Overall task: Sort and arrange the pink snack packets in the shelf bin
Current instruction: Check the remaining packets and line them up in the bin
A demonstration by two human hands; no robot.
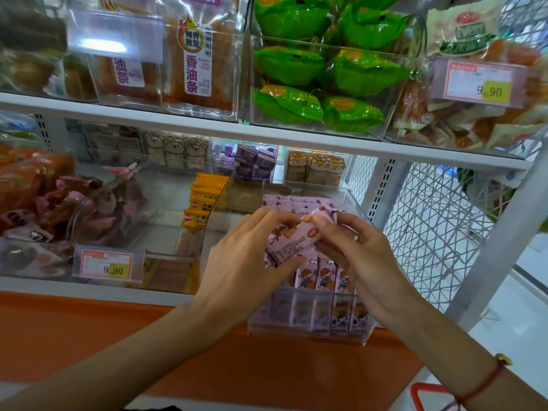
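Hands hide the bin's (308, 327) middle packets (326, 280); label text blurred.

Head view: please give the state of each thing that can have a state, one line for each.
left hand: grips the pink packets from the left.
right hand: pinches the same packets from the right.
pink packets in the hands: lifted, tilted above the bin.
packets in the bin: upright, in a row at the front.
clear bin: open on top, partly filled.
orange packets: stacked in the next bin to the left.
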